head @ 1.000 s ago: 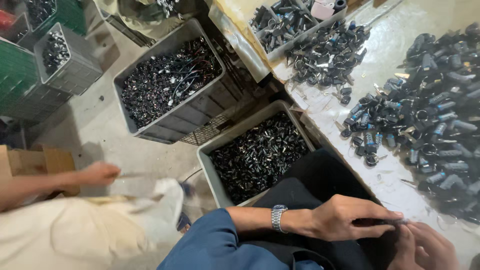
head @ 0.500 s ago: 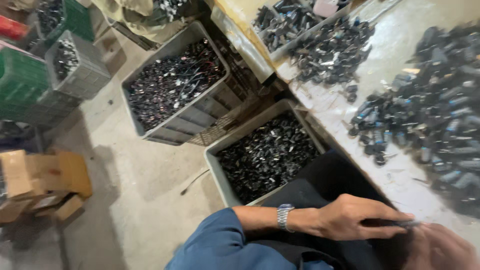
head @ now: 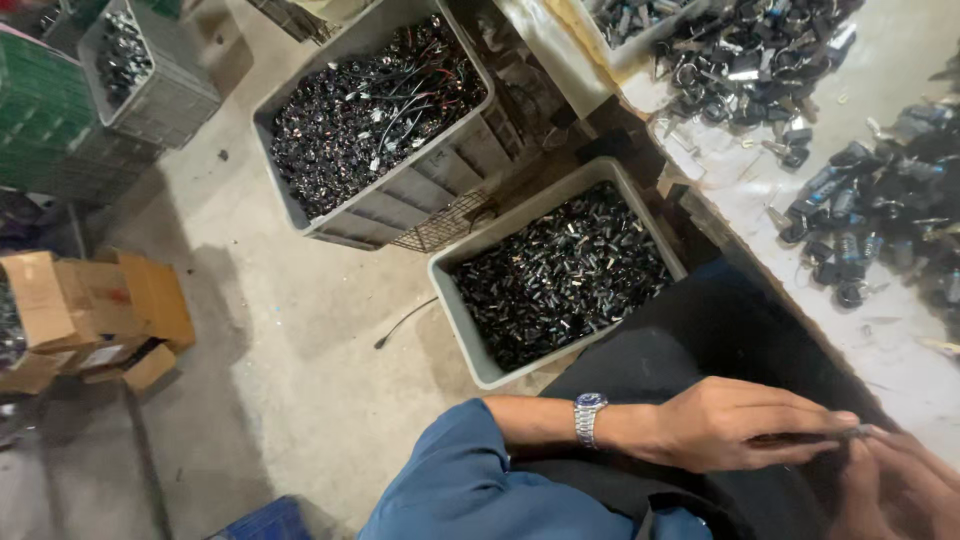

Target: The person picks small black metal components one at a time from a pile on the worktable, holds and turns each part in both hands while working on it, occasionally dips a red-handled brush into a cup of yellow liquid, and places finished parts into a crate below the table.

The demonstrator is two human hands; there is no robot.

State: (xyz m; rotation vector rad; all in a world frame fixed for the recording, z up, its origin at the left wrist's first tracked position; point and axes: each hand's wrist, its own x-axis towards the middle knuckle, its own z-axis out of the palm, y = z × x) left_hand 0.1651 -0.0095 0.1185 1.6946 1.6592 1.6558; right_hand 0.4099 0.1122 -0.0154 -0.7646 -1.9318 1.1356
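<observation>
My left hand point(head: 745, 425), with a silver wristwatch point(head: 589, 417) and a blue sleeve, reaches across my dark lap and pinches a small dark part point(head: 835, 435) at its fingertips. My right hand point(head: 900, 490) meets it at the lower right corner, blurred, fingers curled around the same part. Just past my knees a grey bin point(head: 465, 320) full of small black and silver parts stands on the floor. On the white worktable point(head: 900, 350) to the right lies a heap of dark cylindrical parts point(head: 880, 210).
A larger grey bin point(head: 400, 195) of black parts with wires stands further out on the concrete floor. Green crates point(head: 40, 120) and a grey basket point(head: 165, 95) are at top left, open cardboard boxes point(head: 90, 310) at left. Another parts pile point(head: 745, 55) sits on the table's far end.
The view has swung left and down, showing more floor and the cardboard boxes. Another person's arm seen at lower left a second ago is gone. My hands stay together on the part.
</observation>
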